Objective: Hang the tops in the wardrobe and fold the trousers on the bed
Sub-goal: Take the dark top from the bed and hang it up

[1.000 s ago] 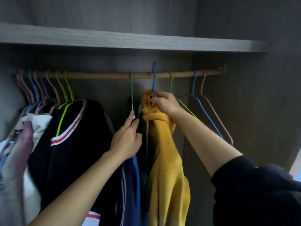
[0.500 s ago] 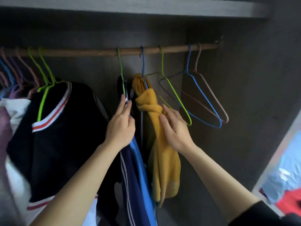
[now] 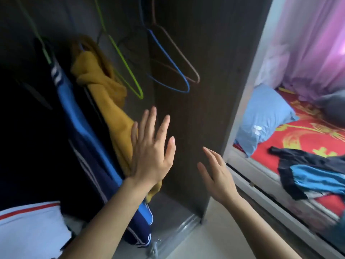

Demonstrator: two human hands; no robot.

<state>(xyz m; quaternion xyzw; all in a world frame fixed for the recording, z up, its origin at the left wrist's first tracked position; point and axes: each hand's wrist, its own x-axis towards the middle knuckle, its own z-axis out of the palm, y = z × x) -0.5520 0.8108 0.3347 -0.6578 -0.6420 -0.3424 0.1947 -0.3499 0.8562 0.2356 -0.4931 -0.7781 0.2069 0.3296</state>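
A yellow top (image 3: 104, 94) hangs bunched on a hanger inside the wardrobe, beside a navy and blue top (image 3: 85, 139) on a green hanger. My left hand (image 3: 152, 150) is open with fingers spread, its edge against the yellow top's lower part. My right hand (image 3: 217, 174) is open in the air, holding nothing, in front of the wardrobe's side panel (image 3: 209, 90). On the bed (image 3: 306, 135) at the right lies a dark and blue garment (image 3: 313, 174) in a heap.
Three empty hangers, green (image 3: 128, 71), blue (image 3: 171, 62) and brown (image 3: 183, 51), hang right of the yellow top. A black and white top (image 3: 28, 221) fills the lower left. A blue pillow (image 3: 261, 118) lies on the bed, with a pink curtain (image 3: 308, 43) behind.
Both hands have let go of the hung tops and dropped lower, fingers spread. The view has swung down and right, bringing the bed into sight.
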